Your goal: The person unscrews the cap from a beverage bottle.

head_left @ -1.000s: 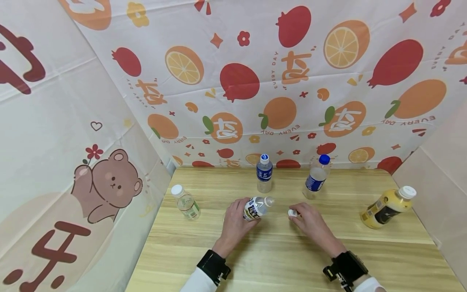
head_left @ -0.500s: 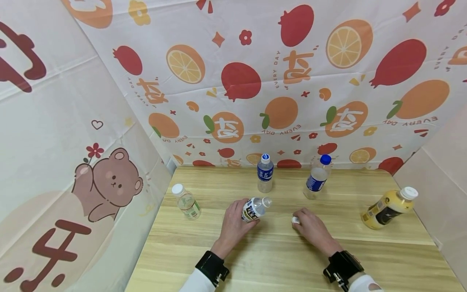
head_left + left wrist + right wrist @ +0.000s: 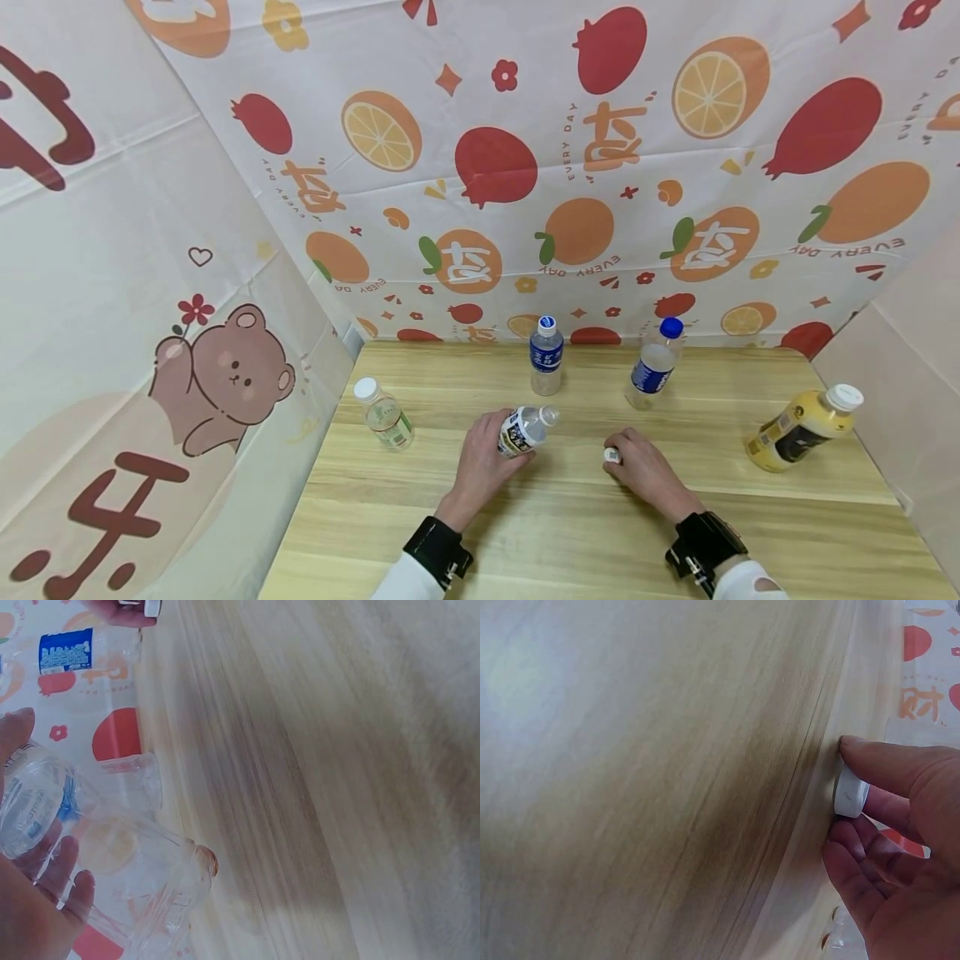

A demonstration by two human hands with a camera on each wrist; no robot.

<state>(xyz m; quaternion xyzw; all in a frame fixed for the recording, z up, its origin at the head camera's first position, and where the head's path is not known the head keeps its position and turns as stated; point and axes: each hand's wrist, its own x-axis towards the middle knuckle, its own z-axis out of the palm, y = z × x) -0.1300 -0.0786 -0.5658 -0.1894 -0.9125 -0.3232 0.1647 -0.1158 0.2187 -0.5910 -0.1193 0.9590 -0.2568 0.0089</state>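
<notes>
My left hand (image 3: 480,458) grips a clear plastic bottle (image 3: 522,431) with a black-and-white label, which leans to the right. Its neck looks clear, with no cap on it. In the left wrist view, curled fingers wrap the see-through bottle (image 3: 150,877). To the right, my right hand (image 3: 647,472) pinches a small white bottle cap (image 3: 612,455) close to the tabletop. The right wrist view shows the cap (image 3: 850,795) between thumb and fingers of the right hand (image 3: 907,892). A gap of bare wood separates cap and bottle.
On the wooden table (image 3: 570,533) stand a white-capped clear bottle (image 3: 387,421) at left, a blue-labelled bottle (image 3: 546,358) at the back, a blue-capped bottle (image 3: 652,371), and a yellow bottle (image 3: 795,431) at right. A printed cloth (image 3: 420,200) hangs behind.
My right hand, with the white cap, has moved slightly right and towards me, mostly in the first half second. The left hand and its bottle have barely moved.
</notes>
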